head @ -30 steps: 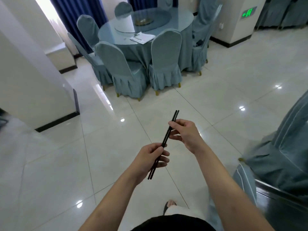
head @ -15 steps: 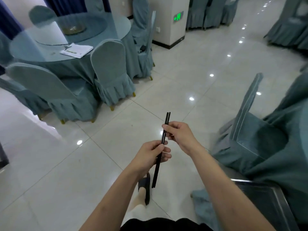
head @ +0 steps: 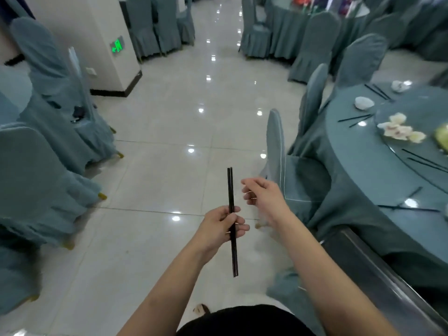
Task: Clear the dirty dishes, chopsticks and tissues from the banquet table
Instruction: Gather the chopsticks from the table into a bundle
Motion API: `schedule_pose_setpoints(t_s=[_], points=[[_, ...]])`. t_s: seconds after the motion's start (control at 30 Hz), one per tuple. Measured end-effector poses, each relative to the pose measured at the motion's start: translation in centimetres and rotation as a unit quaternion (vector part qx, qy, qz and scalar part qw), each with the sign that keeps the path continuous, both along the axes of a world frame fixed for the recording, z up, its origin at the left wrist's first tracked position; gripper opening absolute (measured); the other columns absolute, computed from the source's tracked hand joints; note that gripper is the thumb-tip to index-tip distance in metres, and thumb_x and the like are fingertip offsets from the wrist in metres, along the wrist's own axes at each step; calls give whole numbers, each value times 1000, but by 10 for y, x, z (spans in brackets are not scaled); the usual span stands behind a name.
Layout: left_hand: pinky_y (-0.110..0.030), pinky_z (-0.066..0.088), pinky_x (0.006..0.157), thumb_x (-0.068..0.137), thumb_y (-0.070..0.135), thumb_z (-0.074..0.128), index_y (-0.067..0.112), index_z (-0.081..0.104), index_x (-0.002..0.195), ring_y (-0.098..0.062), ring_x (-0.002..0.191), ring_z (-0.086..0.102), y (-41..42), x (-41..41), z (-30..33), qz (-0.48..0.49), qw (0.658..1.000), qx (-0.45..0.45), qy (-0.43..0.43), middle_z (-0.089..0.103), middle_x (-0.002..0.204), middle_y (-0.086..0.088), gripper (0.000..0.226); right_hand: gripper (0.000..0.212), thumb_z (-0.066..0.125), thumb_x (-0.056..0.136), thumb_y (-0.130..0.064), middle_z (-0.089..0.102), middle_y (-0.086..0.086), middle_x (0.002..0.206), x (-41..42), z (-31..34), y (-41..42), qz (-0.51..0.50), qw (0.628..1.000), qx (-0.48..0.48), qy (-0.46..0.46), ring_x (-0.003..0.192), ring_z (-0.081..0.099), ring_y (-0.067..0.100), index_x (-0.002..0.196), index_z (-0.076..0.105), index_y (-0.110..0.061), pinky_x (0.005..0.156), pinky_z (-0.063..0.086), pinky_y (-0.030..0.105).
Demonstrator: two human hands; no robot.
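A: Low centre of frame, two bare forearms and two hands. The left hand (head: 221, 225) grips one pair of black chopsticks (head: 232, 221), two sticks pressed side by side, nearly upright, fingers and thumb curled round the middle of them.

B: And the other hand?

A: The right hand (head: 263, 197) sits just to the right of the sticks' upper half, apart from them, fingers loosely curled and holding nothing. The two hands are close but not touching.

B: Moving outward?

A: Lower right, the edge of a metal cart (head: 388, 282). Right of centre, a chair in a blue-grey cover (head: 291, 170), side-on to the banquet table (head: 358, 166), which fills the right edge under a matching cloth.

B: What do you count on that table?

A: Well to the right of both hands, I make out five loose pairs of black chopsticks: one at the near rim (head: 409, 207), one on the glass turntable (head: 424, 161), one at mid-table (head: 355, 118), two at the far edge (head: 378, 91). Two crumpled white tissues, one nearer (head: 363, 103), one farther (head: 399, 85). A pale flower arrangement (head: 400, 129) sits on the turntable.

B: Farther still?

A: Upper left, a white pillar (head: 97, 40) with a green exit sign (head: 116, 46), covered chairs round it, glossy tiled floor (head: 169, 117) running up the middle.
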State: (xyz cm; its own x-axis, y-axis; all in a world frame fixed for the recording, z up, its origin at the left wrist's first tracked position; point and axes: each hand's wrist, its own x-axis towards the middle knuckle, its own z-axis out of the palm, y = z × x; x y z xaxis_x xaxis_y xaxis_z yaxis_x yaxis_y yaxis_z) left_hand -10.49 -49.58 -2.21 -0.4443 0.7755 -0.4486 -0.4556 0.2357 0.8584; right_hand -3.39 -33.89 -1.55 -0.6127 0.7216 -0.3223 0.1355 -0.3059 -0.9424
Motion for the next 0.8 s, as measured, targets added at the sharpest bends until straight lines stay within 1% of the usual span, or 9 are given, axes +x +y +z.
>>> schedule_pose_setpoints(t_s=[0.1, 0.17, 0.23, 0.37, 0.5, 0.57, 0.7, 0.8], points=[[-39, 62, 89, 107, 2, 45, -2, 54, 126, -31, 94, 74, 28, -16, -11, -11, 1000, -12, -26, 65, 99, -18, 22, 19, 66, 98, -16, 66, 8, 81, 12, -10, 20, -74, 997, 1, -13, 67, 59, 16, 104, 71, 1, 65, 51, 29], [-41, 61, 92, 107, 3, 45, -3, 52, 127, -31, 94, 73, 44, -21, -15, -29, 999, -11, -29, 65, 101, -17, 22, 21, 66, 98, -16, 67, 10, 83, 20, -15, 32, -115, 993, -3, -19, 69, 59, 17, 106, 70, 3, 65, 50, 29], [-42, 60, 93, 108, 4, 44, -2, 53, 127, -30, 94, 73, 66, -27, -18, -55, 998, -8, -30, 66, 102, -16, 22, 19, 64, 99, -15, 67, 9, 83, 27, -21, 47, -157, 987, -2, -32, 71, 60, 18, 105, 71, 2, 66, 50, 29], [-38, 62, 89, 108, 3, 45, 2, 54, 128, -28, 92, 74, 113, -34, -21, -102, 995, -4, -22, 67, 102, -14, 22, 12, 65, 98, -15, 71, 6, 80, 38, -37, 81, -215, 976, -3, -47, 75, 62, 19, 95, 76, -10, 69, 50, 31], [-33, 63, 82, 108, 1, 43, 7, 53, 129, -27, 90, 75, 160, -37, -23, -143, 990, -3, -9, 65, 104, -16, 24, 12, 65, 98, -14, 72, 5, 82, 50, -45, 122, -269, 962, -15, -48, 75, 64, 19, 96, 76, -10, 70, 52, 32], [-36, 63, 84, 108, 0, 43, 6, 53, 129, -28, 90, 75, 184, -39, -24, -165, 986, -12, 2, 65, 104, -17, 24, 13, 64, 98, -14, 71, 6, 82, 54, -49, 146, -289, 956, -19, -49, 76, 64, 20, 96, 76, -10, 70, 51, 32], [-46, 60, 93, 107, 1, 43, 3, 52, 128, -26, 89, 74, 244, -41, -24, -189, 981, -25, 17, 65, 107, -19, 22, 13, 64, 98, -14, 71, 9, 87, 62, -53, 199, -331, 942, -35, -52, 77, 64, 20, 99, 75, -8, 69, 50, 31], [-46, 61, 91, 107, 2, 46, 3, 52, 128, -26, 89, 74, 291, -29, -27, -199, 979, -29, 21, 66, 112, -21, 22, 13, 63, 98, -13, 70, 9, 88, 77, -58, 232, -360, 930, -39, -56, 77, 64, 19, 100, 75, -7, 69, 52, 30]])
